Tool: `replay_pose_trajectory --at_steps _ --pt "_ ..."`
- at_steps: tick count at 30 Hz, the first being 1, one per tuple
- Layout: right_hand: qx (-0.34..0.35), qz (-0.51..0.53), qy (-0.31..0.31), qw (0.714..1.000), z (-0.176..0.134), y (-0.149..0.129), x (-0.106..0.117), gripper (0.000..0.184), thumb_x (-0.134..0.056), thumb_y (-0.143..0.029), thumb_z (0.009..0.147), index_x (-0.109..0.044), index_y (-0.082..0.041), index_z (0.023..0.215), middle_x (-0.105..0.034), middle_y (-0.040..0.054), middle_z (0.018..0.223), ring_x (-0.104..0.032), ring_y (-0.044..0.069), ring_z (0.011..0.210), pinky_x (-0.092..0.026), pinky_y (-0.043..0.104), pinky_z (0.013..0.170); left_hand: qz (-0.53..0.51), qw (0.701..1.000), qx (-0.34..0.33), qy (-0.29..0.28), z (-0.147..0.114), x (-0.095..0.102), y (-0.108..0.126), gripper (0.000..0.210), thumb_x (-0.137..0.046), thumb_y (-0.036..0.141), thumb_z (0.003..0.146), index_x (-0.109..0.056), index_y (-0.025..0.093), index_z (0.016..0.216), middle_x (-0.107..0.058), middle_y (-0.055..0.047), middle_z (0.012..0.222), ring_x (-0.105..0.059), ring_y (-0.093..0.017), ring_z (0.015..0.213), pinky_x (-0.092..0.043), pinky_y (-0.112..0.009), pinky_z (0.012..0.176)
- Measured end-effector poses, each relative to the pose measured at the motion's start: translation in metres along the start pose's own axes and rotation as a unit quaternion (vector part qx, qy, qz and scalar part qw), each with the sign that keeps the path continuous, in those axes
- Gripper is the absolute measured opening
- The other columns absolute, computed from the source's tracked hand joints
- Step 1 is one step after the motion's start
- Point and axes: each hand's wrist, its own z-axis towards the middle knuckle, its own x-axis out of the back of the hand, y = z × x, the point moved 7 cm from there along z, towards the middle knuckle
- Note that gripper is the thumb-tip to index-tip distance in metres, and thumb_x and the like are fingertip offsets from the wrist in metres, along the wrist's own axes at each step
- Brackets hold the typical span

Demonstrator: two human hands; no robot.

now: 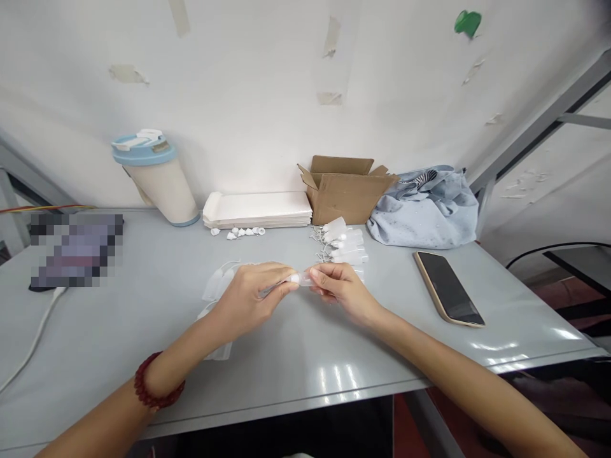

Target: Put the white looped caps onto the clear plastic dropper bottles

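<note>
Over the middle of the table, a small translucent plastic bottle [306, 280] lies sideways between my two hands. My right hand [344, 289] pinches its body between thumb and fingers. My left hand [251, 296] is closed on the white cap [293, 278] at the bottle's other end; whether the cap is fully seated cannot be made out. Several similar bottles [214, 284] lie beneath and beside my left hand, partly hidden by it. Beyond my right hand is a cluster of capped bottles [347, 242] with thin white tails. Loose white caps [245, 232] sit farther back.
A stack of white envelopes [258, 207], an open cardboard box [353, 198] and a bundled light-blue cloth [424, 213] line the wall. At left stand a tumbler [160, 184] and a blurred-out object [79, 251] with a white cable [35, 343]. A phone [449, 289] lies right.
</note>
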Motion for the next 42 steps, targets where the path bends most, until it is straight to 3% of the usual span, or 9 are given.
replay_pose_trajectory --at_steps 4,8,12,15,20,27,31,38,42 --pt "-0.02 0.015 -0.016 1.0 0.001 0.002 -0.002 0.043 -0.06 -0.053 0.078 -0.05 -0.016 0.06 -0.037 -0.0043 0.054 -0.031 0.007 0.045 -0.019 0.023 0.043 0.0 1.0 -0.002 0.005 0.0 -0.001 0.0 0.029 -0.044 0.034 0.091 -0.068 0.02 0.086 -0.069 -0.005 0.085 -0.059 -0.016 0.074 -0.045 -0.026 0.071" --pt "0.078 -0.133 0.021 0.988 -0.002 -0.017 0.003 0.035 -0.053 -0.046 0.086 -0.059 -0.016 0.07 -0.049 -0.0014 0.058 -0.04 0.01 0.051 -0.03 0.025 0.051 -0.016 0.999 0.03 0.005 0.005 0.004 -0.008 0.027 -0.047 0.037 0.089 -0.069 0.021 0.092 -0.07 -0.005 0.094 -0.062 -0.018 0.082 -0.046 -0.025 0.07" --pt "0.201 -0.34 0.12 0.911 -0.005 -0.044 0.02 0.025 -0.053 -0.037 0.088 -0.066 -0.016 0.09 -0.063 0.0046 0.075 -0.052 0.015 0.065 -0.037 0.027 0.058 0.023 0.986 0.137 0.091 0.008 0.035 -0.045 0.03 -0.048 0.04 0.087 -0.067 0.019 0.098 -0.069 -0.007 0.106 -0.06 -0.023 0.098 -0.047 -0.027 0.076" --pt "0.234 -0.412 0.175 0.863 -0.004 -0.053 0.038 0.023 -0.052 -0.035 0.087 -0.064 -0.016 0.09 -0.066 0.0068 0.082 -0.053 0.016 0.065 -0.039 0.027 0.058 0.157 0.963 0.184 0.118 0.006 0.063 -0.077 0.031 -0.043 0.032 0.088 -0.064 0.015 0.103 -0.066 -0.009 0.11 -0.059 -0.024 0.1 -0.046 -0.031 0.084" --pt "0.206 -0.497 0.228 0.812 0.002 -0.057 0.065 0.014 -0.053 -0.028 0.08 -0.057 -0.016 0.085 -0.064 0.0074 0.083 -0.055 0.018 0.069 -0.039 0.028 0.061 0.29 0.935 0.186 0.089 0.001 0.084 -0.112 0.039 -0.034 0.021 0.089 -0.059 0.004 0.112 -0.06 -0.016 0.113 -0.048 -0.034 0.116 -0.032 -0.048 0.102" --pt "0.167 -0.564 0.155 0.794 0.006 -0.054 0.069 0.011 -0.053 -0.023 0.077 -0.05 -0.017 0.085 -0.061 0.008 0.086 -0.055 0.023 0.083 -0.04 0.031 0.069 0.321 0.921 0.212 0.063 0.005 0.076 -0.145 0.043 -0.034 0.013 0.083 -0.061 0.003 0.114 -0.06 -0.018 0.115 -0.051 -0.031 0.112 -0.037 -0.043 0.1" --pt "0.168 -0.584 0.143 0.781 0.008 -0.053 0.068 0.01 -0.053 -0.017 0.077 -0.05 -0.017 0.086 -0.063 0.0094 0.091 -0.054 0.026 0.088 -0.04 0.033 0.071 0.33 0.918 0.212 0.058 0.005 0.075 -0.15 0.043 -0.035 0.016 0.083 -0.062 0.002 0.113 -0.061 -0.019 0.113 -0.053 -0.031 0.11 -0.038 -0.043 0.099" --pt "0.181 -0.628 0.206 0.728 0.013 -0.05 0.079 0.01 -0.054 -0.01 0.078 -0.053 -0.017 0.084 -0.064 0.0097 0.088 -0.051 0.028 0.085 -0.036 0.035 0.07 0.341 0.915 0.206 0.059 0.006 0.075 -0.152 0.041 -0.034 0.018 0.082 -0.067 0.008 0.104 -0.062 -0.017 0.113 -0.054 -0.03 0.11 -0.039 -0.041 0.099" --pt "0.156 -0.642 0.216 0.719 0.016 -0.046 0.085 0.011 -0.058 -0.008 0.077 -0.056 -0.016 0.084 -0.066 0.0098 0.091 -0.051 0.028 0.088 -0.034 0.035 0.07 0.337 0.917 0.204 0.068 0.005 0.076 -0.155 0.038 -0.035 0.02 0.082 -0.067 0.013 0.102 -0.064 -0.014 0.109 -0.055 -0.03 0.108 -0.04 -0.041 0.098"
